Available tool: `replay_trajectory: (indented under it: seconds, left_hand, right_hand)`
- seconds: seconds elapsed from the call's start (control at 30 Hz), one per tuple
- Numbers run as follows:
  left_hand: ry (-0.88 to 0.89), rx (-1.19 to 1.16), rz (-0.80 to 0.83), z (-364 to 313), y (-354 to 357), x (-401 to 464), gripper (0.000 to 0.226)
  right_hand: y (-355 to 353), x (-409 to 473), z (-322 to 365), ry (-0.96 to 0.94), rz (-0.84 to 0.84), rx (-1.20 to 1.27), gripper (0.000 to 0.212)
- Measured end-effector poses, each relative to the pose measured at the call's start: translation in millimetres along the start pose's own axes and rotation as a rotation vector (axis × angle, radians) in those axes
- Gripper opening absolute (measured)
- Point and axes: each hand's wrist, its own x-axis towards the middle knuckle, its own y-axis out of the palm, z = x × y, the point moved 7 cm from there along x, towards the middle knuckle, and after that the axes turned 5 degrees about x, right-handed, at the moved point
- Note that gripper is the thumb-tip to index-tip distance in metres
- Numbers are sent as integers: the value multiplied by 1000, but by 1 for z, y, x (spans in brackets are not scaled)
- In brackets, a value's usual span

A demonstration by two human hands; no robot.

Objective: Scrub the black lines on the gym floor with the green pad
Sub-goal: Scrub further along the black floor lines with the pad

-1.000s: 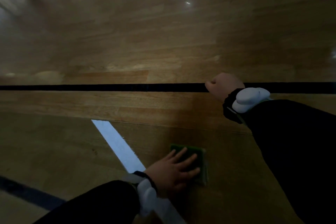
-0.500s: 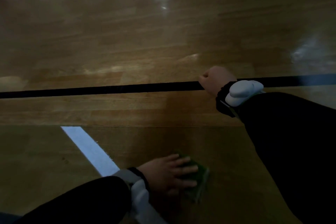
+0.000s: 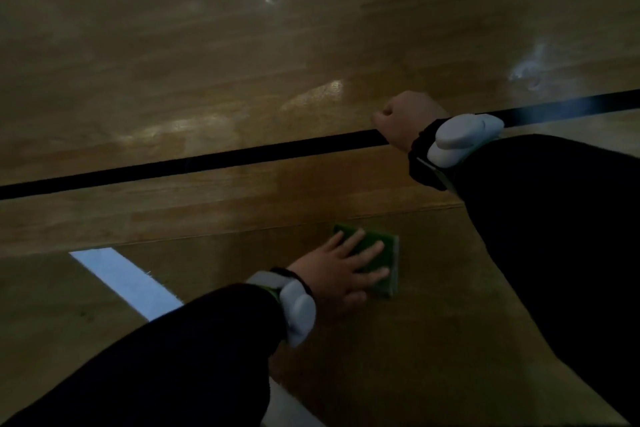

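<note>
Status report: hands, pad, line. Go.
Left hand flat on green pad, pressing it to floor. Right hand fisted, resting on black line. Pad short of the line. Nothing between them.

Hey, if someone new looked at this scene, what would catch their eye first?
The green pad low in the middle, the left hand pressing flat on it. Beyond it a black line crosses the wooden floor, the right hand fisted on it. A white stripe lies left.

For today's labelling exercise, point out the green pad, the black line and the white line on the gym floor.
green pad (image 3: 377, 246): head view, its bare top face beyond the fingers.
black line (image 3: 207, 163): head view, middle of its visible run.
white line (image 3: 121, 276): head view, its upper stretch.
</note>
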Motion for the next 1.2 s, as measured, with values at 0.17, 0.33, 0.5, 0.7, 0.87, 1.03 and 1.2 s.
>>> replay_trajectory:
  seconds: [0.17,0.33,0.5,0.7,0.87,1.03,1.2]
  left_hand:
    - [406,50,-8,-77,9,-3,56]
    - [362,-21,-56,-62,7,-5,54]
    - [-162,-124,-35,26,27,-24,63]
    - [-604,-403,64,112,57,-85,74]
    - [-778,-490,-38,160,19,-127,56]
    - [-921,-396,-193,220,-67,-215,51]
    - [-1015,-371,-277,269,-106,-287,46]
  right_hand:
    - [-3,-2,4,-12,-11,25,47]
    - [4,2,15,-26,21,5,47]
    - [8,9,41,-57,15,12,49]
    - [10,19,92,-175,52,29,50]
    - [13,23,131,-238,116,51,48]
    - [-21,16,178,-290,134,165,49]
    - [-46,15,205,-329,79,152,47]
